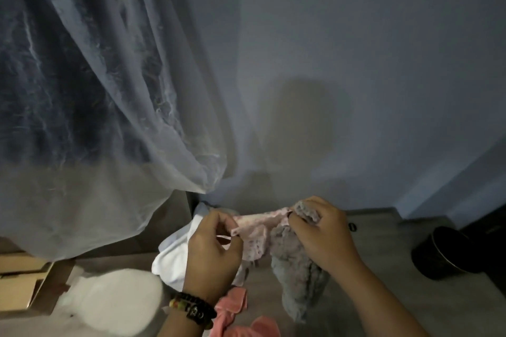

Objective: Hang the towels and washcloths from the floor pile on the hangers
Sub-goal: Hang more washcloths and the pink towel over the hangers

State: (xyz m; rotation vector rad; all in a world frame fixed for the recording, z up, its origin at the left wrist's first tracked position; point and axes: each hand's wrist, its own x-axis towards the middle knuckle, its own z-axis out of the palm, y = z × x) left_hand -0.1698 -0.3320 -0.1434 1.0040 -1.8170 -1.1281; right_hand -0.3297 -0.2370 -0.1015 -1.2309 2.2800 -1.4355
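The pink washcloth (256,230) stretches between my hands above the floor pile (175,254); my left hand (213,249) pinches one corner, my right hand (320,232) grips the other with a grey towel (298,268).

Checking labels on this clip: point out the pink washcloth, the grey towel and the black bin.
pink washcloth (257,230): head view, stretched top edge.
grey towel (298,279): head view, hanging middle.
black bin (438,254): head view, side wall.
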